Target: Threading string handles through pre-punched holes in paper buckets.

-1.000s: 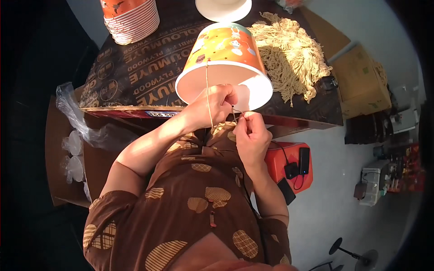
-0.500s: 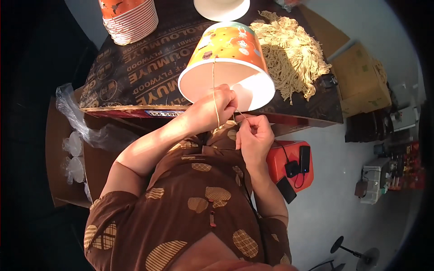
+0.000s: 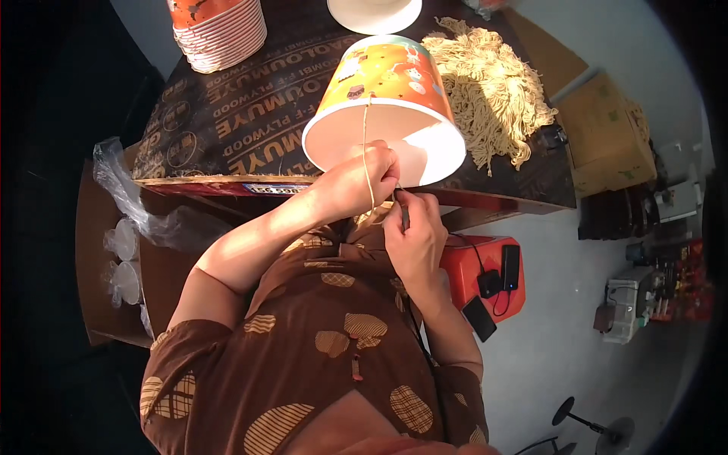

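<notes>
An orange paper bucket (image 3: 398,80) with printed figures lies on its side at the table's front edge, its white open mouth facing me. From the bucket's wall near the rim, a cream cord (image 3: 367,144) hangs across the mouth and down past my left wrist. My left hand (image 3: 371,176) is closed just in front of the mouth, fingers pinched around the cord. Close beside it, my right hand (image 3: 415,227) has thumb and fingers pressed together at the cord's lower part. Exactly what sits between the right fingertips is too small to make out.
A heap of cream cords (image 3: 493,95) lies right of the bucket on the dark plywood table (image 3: 250,114). Nested orange buckets (image 3: 220,38) stand far left, and a white round piece (image 3: 375,15) is behind. A red stool (image 3: 485,277) holds black devices; cardboard boxes (image 3: 607,136) stand right.
My right hand has moved slightly left, closer to my left hand, and turned so its back shows more. The bucket has shifted slightly right; my left hand stays nearly in place.
</notes>
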The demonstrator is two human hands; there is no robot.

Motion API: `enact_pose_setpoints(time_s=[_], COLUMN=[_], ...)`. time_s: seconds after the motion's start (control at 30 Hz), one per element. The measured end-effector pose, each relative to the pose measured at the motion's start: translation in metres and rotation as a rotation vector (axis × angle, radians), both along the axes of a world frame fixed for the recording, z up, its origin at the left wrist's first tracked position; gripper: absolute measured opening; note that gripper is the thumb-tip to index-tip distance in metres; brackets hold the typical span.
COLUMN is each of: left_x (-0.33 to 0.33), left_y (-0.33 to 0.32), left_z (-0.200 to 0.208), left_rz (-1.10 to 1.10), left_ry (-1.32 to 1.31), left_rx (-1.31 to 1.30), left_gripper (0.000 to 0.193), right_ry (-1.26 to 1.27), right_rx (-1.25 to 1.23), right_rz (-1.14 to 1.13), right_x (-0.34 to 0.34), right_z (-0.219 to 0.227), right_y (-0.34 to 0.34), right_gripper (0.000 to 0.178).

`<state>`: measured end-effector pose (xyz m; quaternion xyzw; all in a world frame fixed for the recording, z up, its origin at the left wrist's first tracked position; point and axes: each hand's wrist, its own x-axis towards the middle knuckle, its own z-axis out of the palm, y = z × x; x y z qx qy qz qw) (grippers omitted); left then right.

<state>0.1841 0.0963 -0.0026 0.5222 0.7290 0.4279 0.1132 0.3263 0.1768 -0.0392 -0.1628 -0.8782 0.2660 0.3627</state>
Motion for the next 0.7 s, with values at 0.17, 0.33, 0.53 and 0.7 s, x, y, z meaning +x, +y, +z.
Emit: enact_pose_setpoints(time_s=[0.17,0.33,0.53,0.7], left_x=[-0.0001,0.0000,-0.0004,-0.0015], left_y=[0.0007,0.0003,-0.0013,-0.0019], left_z=[-0.0008,-0.0011,0.0016,0.0017], left_rz=[0.004,0.012,0.006,-0.001], left_ry=[-0.002,-0.028,-0.056,-0.121], left_rx=[-0.011,-0.019,-0.015,-0.047], left_gripper=[0.004,0.005,0.007,0.007], right_ry=[-0.027,0.072,0.105,0.159], right_rx=[-0.220,-0.260,-0.296,-0.267], right_rz=[0.050,0.069,0.081,0.125], right_x=[-0.0003,-0.0018,-0.0053,-0.0059], right_z=[0.0037,0.0047,0.0043,0.0010], right_y=[0.0005,-0.0012,-0.0017,-0.0001], right_gripper=[0.015,0.014,0.015,0.016])
